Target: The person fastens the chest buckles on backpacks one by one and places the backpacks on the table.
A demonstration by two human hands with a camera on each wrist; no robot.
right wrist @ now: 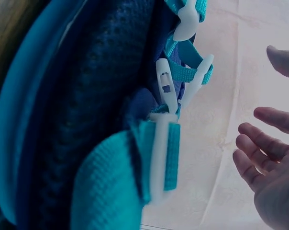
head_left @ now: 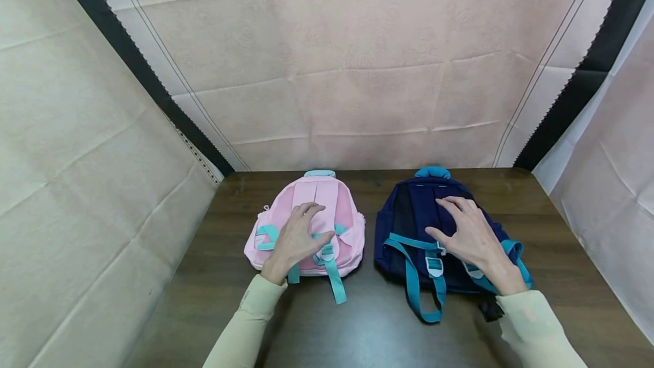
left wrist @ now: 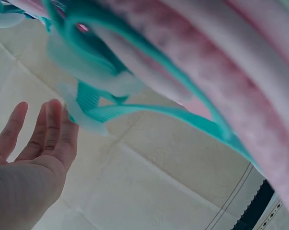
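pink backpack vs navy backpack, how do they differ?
Colour: the pink backpack is pale pink, the navy backpack dark blue. Side: pink lies under the left hand, navy under the right hand. Straps: navy's teal straps trail longer than pink's. Shared: both lie straps-up on the table, with teal trim.

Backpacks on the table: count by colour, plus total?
Pink backpack, under the left hand: 1
Navy backpack, under the right hand: 1
Total: 2
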